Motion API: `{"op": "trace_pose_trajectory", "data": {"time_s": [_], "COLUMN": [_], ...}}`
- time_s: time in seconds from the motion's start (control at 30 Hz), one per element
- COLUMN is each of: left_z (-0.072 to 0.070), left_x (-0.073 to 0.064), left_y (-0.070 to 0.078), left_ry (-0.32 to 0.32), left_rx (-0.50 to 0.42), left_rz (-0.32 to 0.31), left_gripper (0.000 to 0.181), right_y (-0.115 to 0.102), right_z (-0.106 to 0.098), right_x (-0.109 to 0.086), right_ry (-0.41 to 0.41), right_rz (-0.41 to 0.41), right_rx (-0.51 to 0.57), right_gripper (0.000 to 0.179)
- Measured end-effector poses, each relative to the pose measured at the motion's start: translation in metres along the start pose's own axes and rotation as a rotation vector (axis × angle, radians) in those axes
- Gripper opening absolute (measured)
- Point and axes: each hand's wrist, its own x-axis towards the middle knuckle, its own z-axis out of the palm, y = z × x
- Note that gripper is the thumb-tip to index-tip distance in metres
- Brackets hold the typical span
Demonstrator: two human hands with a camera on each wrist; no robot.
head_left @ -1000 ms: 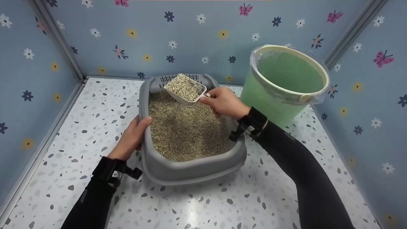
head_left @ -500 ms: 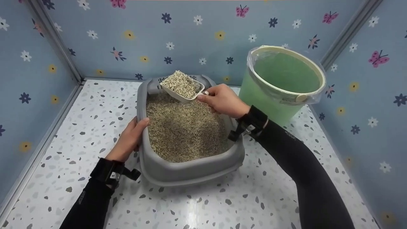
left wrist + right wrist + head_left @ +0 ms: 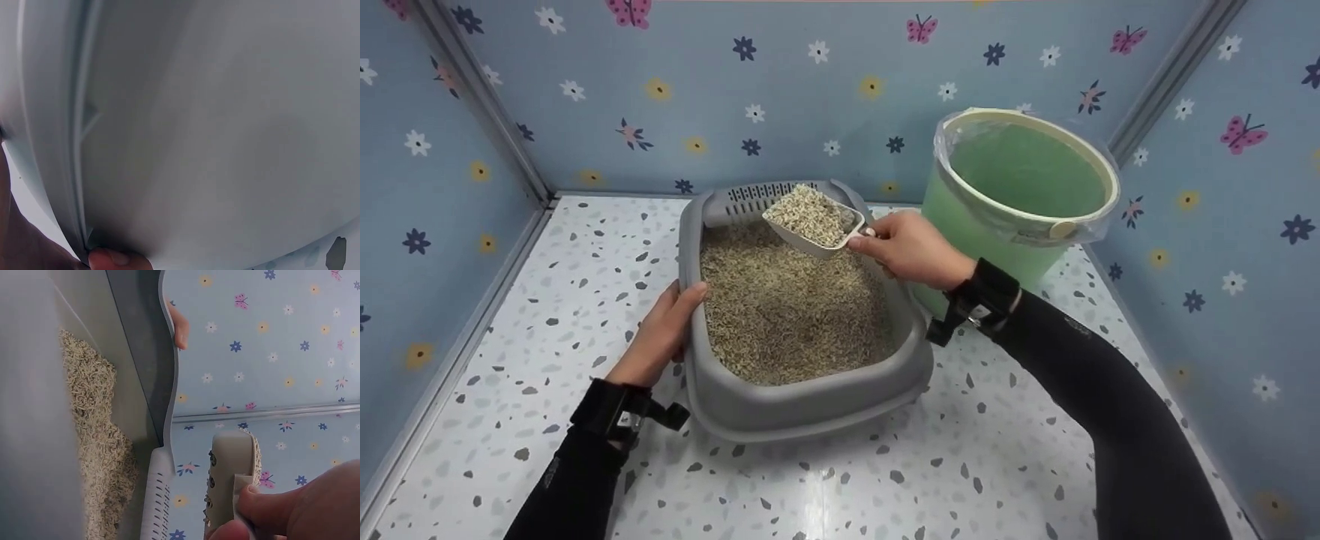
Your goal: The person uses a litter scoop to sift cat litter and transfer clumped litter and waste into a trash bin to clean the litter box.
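Observation:
My right hand [image 3: 919,247] pinches the short handle of a pale litter scoop [image 3: 819,247], heaped with pellet litter. The scoop hangs above the far half of a grey litter box [image 3: 817,405]; holes in it show in the right wrist view, where thumb and fingers grip the handle. Beige-brown pellet litter [image 3: 795,315] fills the box. On the box's left rim my left hand [image 3: 660,330] holds on, thumb over the top and fingers beneath the outer edge; in the left wrist view a fingertip [image 3: 121,260] shows under the rim, and the box wall hides most else.
A green bucket [image 3: 997,232] with a cream rim and a clear plastic liner stands at the right behind the box. Blue flowered walls [image 3: 795,82] enclose the back and both sides. The floor [image 3: 840,487] is white with grey speckles.
The right hand and the heaped scoop have moved right and a little toward me over the last half second. The left hand stays on the box rim. The whole view has shifted slightly.

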Motion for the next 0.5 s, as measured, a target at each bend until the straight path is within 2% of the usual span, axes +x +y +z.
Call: {"op": "trace_pose_trajectory", "data": {"time_s": [0.13, 0.23, 0.37, 0.5], "left_z": [0.002, -0.002, -0.005, -0.002], "left_x": [0.000, 0.000, -0.001, 0.001], "left_y": [-0.002, -0.002, -0.001, 0.000], "left_ry": [-0.012, -0.009, 0.010, -0.016], "left_rx": [-0.011, -0.014, -0.011, -0.010], "left_rz": [-0.021, -0.026, -0.012, -0.011], "left_gripper": [0.063, 0.060, 0.057, 0.060], "right_y": [0.006, 0.000, -0.008, -0.002], "right_z": [0.001, 0.004, 0.005, -0.007], "right_x": [-0.009, -0.002, 0.008, -0.007], "right_ry": [-0.005, -0.018, -0.054, -0.060], "right_rz": [-0.025, -0.027, -0.021, -0.025], "right_rx": [-0.056, -0.065, -0.022, -0.063], "right_gripper": [0.036, 0.038, 0.032, 0.026]}}
